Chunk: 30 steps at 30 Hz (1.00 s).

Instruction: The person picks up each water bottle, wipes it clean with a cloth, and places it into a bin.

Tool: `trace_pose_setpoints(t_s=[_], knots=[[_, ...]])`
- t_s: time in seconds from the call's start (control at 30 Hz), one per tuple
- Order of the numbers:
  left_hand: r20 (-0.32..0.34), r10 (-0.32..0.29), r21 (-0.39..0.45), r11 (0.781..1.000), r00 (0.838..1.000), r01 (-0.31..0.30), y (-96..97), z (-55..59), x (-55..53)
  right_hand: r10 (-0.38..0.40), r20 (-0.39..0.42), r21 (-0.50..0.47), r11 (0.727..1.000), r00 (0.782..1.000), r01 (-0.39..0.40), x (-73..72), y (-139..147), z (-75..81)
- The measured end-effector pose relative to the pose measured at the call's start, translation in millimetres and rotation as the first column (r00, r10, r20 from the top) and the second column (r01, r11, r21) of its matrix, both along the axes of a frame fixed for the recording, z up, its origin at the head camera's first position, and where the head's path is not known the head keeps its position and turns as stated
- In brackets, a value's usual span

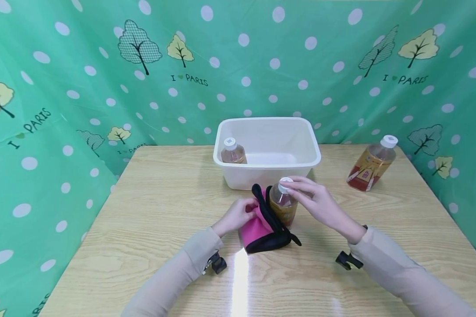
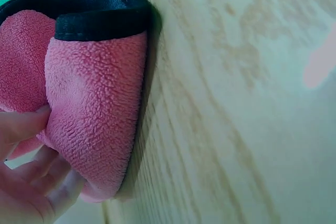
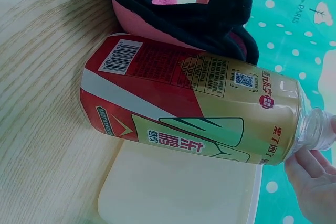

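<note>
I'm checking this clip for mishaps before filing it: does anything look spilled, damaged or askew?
No spill or damage shows. Only the pink fleece item looks askew: its black rim is bent, probably just because the left hand pinches the fabric.

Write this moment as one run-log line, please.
left hand: pinches pink-black fabric item | right hand: grips first bottle near top | white bin: second bottle inside | third bottle: right of bin

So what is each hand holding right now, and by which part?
The left hand pinches the pink fleecy item by a fold of its fabric; the right hand holds the bottle beside it by its capped neck end.
</note>
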State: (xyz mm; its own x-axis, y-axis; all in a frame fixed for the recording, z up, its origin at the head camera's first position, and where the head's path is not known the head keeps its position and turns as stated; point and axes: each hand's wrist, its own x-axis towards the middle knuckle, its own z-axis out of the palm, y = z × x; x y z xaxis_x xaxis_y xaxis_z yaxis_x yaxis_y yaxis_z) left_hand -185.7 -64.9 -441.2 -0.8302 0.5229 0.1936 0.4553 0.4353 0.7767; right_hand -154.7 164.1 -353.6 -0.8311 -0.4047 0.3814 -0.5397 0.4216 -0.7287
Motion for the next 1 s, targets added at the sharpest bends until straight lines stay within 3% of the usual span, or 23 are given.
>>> trace_pose_setpoints(t_s=[0.33, 0.6, 0.63, 0.83, 1.0], knots=[[0.011, 0.004, 0.014, 1.0, 1.0, -0.005, -2.9, -3.3, 0.3, -0.005, -0.022, 0.001, 1.0, 1.0, 0.005, 0.4, -2, 0.8], [0.059, -0.007, 0.076, 0.997, 0.998, 0.003, -9.7, 4.6, 7.2, -0.025, -0.189, 0.001, 1.0, 0.982, 0.026, 0.2, -7, 3.2], [0.053, -0.008, 0.079, 0.997, 0.999, 0.004, -11.1, 0.3, 5.6, -0.03, -0.206, -0.005, 1.0, 0.978, 0.029, -0.2, -7, 3.4], [0.018, -0.003, 0.078, 0.997, 1.0, 0.001, -16.7, 2.6, 9.0, -0.128, -0.231, -0.039, 0.992, 0.965, 0.123, 1.5, -11, 6.5], [0.039, 0.007, 0.074, 0.997, 0.999, -0.009, -19.3, 3.6, 10.9, -0.183, -0.232, -0.072, 0.983, 0.955, 0.171, 2.1, -15, 7.0]])
